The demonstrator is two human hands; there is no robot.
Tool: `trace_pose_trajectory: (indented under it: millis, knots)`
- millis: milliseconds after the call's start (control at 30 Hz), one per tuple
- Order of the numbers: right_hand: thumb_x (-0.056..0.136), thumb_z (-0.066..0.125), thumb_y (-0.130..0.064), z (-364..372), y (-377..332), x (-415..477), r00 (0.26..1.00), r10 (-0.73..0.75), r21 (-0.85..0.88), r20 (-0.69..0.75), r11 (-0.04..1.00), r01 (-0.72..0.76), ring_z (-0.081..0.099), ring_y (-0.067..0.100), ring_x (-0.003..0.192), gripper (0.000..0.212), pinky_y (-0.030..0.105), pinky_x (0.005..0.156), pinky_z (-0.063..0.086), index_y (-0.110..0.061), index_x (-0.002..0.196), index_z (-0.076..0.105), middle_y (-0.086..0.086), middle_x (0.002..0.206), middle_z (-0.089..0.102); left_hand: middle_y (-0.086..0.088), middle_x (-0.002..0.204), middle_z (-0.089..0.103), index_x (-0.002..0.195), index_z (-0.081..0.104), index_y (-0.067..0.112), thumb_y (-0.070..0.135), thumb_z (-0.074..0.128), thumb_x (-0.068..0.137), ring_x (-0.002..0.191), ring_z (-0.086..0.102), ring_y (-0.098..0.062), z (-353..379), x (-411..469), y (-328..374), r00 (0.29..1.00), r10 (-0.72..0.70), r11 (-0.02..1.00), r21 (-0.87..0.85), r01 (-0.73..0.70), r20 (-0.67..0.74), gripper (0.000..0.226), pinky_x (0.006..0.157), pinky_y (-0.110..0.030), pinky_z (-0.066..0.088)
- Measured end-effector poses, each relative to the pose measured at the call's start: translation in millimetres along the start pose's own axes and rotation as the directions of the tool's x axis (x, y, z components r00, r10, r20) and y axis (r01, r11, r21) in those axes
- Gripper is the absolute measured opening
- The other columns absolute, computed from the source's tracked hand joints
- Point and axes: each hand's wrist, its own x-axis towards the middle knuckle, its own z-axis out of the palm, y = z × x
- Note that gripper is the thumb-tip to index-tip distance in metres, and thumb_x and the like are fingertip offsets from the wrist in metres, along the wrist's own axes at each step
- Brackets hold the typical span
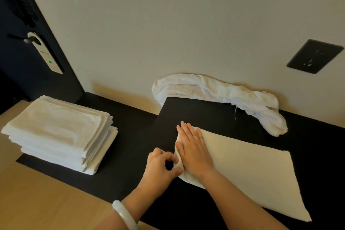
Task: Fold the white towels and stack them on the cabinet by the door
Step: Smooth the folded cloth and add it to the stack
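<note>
Near edge, six o'clock: a pale bracelet (124,214) sits on my left wrist, above the wooden cabinet top (37,201).
Left hand (160,164): at about seven o'clock, with thumb and forefinger nipping the near left corner of the flat towel (252,170). The other fingers are curled in.
Right hand (194,147): just beside the left, palm down, fingers straight and close together. It presses the towel's left end and grasps nothing.
Flat towel: spread on the black mat (130,117), running from six toward four o'clock. Its left edge looks doubled over under my hands.
Handling: I judge it light, limp and thin, so a crease will only stay if pressed flat. I would take it by the corners or along an edge, pinching both layers together. Lifted from the middle, it would sag and open.
Folded stack (56,130): at nine o'clock, several towels squared up on the mat's left end, well apart from my hands.
Loose heap (224,91): at twelve to one o'clock, unfolded towels slumped against the wall.
Socket (314,56): at two o'clock, a dark plate on the wall.
Door (18,15): at ten o'clock, dark, with a hanger (46,54) on its handle.
</note>
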Motion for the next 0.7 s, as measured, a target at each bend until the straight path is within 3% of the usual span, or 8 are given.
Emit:
trace_pose_trajectory:
  millis: [200,500,600,667,700]
  knots:
    - [0.095,-0.009,-0.057,-0.9,-3.1,-1.9,1.000,-0.005,0.003,-0.015,1.000,0.005,-0.015,0.009,0.151,0.073,0.035,0.122,-0.012,-0.024,0.159,0.004,-0.006,0.166,-0.006,0.008,0.107,0.044,0.107,0.070,0.027,0.049,0.045,0.100,0.103,0.039,-0.008,3.4,-0.7,1.1,0.999,-0.024,0.954,0.298,0.016,0.021,0.033,0.088,-0.023,0.036]
    - [0.088,-0.007,-0.057,-3.0,-5.8,0.6,1.000,0.005,-0.086,-0.015,0.996,-0.006,-0.006,0.017,0.153,0.081,0.040,0.123,-0.009,-0.021,0.159,0.006,0.000,0.167,-0.001,0.006,0.113,0.044,0.111,0.068,0.021,0.040,0.045,0.101,0.104,0.039,-0.010,2.5,-3.7,-1.5,0.999,-0.023,0.915,0.403,0.012,0.022,0.031,0.092,-0.024,0.038]
    - [0.097,0.010,-0.057,-10.0,-1.8,0.9,1.000,0.005,0.167,-0.017,0.986,-0.002,-0.006,0.011,0.152,0.071,0.036,0.124,-0.008,-0.022,0.159,0.009,-0.002,0.167,0.003,0.004,0.115,0.043,0.113,0.061,0.020,0.039,0.047,0.100,0.106,0.042,-0.010,0.0,-7.3,4.2,0.999,0.006,0.911,0.412,0.015,-0.051,0.027,0.097,-0.026,0.043]
    - [0.106,0.028,-0.039,-17.2,2.9,-8.5,0.985,0.103,0.376,-0.136,0.926,-0.045,-0.002,0.007,0.151,0.056,0.035,0.125,-0.003,-0.019,0.157,0.019,-0.001,0.166,0.010,0.004,0.125,0.041,0.125,0.052,0.021,0.037,0.046,0.101,0.115,0.041,-0.011,0.8,-9.7,11.1,0.983,0.108,0.882,0.470,-0.026,-0.150,0.030,0.105,-0.028,0.040]
    - [0.107,0.029,-0.031,-21.4,6.2,-14.9,0.959,0.184,0.393,-0.215,0.915,-0.088,-0.001,0.007,0.151,0.052,0.034,0.125,-0.002,-0.017,0.156,0.023,0.000,0.166,0.012,0.002,0.136,0.038,0.135,0.046,0.019,0.036,0.043,0.102,0.126,0.037,-0.013,4.6,-7.6,17.1,0.967,0.184,0.855,0.514,-0.069,-0.176,0.037,0.111,-0.028,0.034]
